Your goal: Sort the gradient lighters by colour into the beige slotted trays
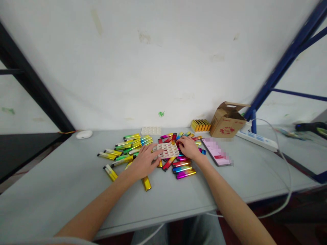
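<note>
Both of my hands lie on a cream perforated tray (166, 150) with rows of small sockets, in the middle of the grey table (63, 177). My left hand (144, 161) has its fingers over the tray's left edge. My right hand (187, 148) covers its upper right corner. Around them lie several slim metallic tubes, possibly lighters: a yellow-green group (125, 151) on the left and a rainbow-coloured group (182, 169) on the right. A gold tube (146, 183) lies just below my left hand. Part of the tray and some tubes are hidden by my hands.
A similar white tray (151, 130) lies against the wall. Behind it stand a block of yellow cylinders (200, 125) and an open cardboard box (227, 120). A phone (216, 152), a white power strip (257, 140), and a white round case (84, 134) lie on the table.
</note>
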Tool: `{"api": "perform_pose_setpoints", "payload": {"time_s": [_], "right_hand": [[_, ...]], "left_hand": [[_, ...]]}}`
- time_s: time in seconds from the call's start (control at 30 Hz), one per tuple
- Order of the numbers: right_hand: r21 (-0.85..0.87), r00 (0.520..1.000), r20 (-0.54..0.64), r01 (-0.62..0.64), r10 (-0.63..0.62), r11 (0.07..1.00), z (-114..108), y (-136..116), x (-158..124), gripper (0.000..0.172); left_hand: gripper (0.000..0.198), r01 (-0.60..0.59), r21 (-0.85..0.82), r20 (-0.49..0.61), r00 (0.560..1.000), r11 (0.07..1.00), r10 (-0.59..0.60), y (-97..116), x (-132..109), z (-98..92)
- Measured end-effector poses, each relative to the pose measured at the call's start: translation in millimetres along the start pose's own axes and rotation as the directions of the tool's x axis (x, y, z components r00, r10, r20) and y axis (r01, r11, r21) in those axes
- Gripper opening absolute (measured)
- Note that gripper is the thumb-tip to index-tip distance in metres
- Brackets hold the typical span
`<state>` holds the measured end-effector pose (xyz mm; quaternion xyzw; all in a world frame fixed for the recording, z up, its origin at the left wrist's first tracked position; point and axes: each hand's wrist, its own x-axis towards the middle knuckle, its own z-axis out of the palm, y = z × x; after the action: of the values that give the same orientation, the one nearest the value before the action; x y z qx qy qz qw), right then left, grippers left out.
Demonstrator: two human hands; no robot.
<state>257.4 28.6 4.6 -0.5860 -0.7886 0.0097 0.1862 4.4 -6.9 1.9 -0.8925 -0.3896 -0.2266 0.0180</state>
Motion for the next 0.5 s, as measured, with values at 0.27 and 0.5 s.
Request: {"api": "perform_pose_setpoints", "payload": {"time_s": [0.27,0.5], "right_hand": [[0.046,1.000,-0.010,-0.010,0.010,0.999,0.6,1.1,1.3,0.023],[0.033,0.998,-0.044,-0.044,0.045,0.999,-4.3,-1.7,-0.5,0.023]], "left_hand": [[0.034,-0.019,0.000,0.004,1.000,1.000,0.019,-0.9,-0.3,0.6],[0.034,-0.012,-0.004,-0.003,1.000,1.000,0.012,-0.7,-0.8,1.1]]}}
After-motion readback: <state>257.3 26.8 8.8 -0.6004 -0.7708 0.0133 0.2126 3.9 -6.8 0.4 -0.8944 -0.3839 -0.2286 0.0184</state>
